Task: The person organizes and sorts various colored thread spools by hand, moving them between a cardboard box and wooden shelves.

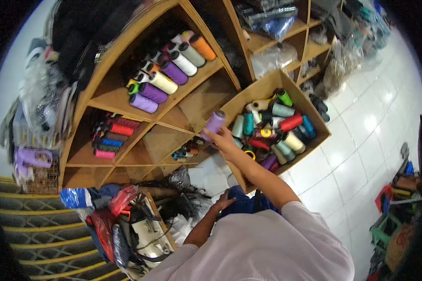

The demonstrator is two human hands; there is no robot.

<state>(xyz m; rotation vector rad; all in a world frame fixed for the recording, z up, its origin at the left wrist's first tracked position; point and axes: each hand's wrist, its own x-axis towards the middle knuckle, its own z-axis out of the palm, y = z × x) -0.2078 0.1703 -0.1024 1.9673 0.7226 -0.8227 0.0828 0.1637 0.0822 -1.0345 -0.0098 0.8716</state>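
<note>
The right hand (pixel 223 142) pinches the lilac thread spool's (pixel 214 122) lower end; likely light, firm, slightly slippery, best gripped round its middle. The left hand (pixel 225 202), beside blue cloth (pixel 236 196), has fingers loosely spread.

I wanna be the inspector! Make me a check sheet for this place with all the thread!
Surface: wooden shelves, some sections bare; shiny white tiles.
Job's things: lilac spool; mixed spools in an open box; shelved spools.
Clutter: plastic-wrapped bundles, lower left.
Hands: right hand holds the lilac spool; left hand, nothing seen in it, near blue cloth.
Cables: maybe one thin dark cord, lower left; too small to be sure.
Surroundings: green plastic item at right.
</note>
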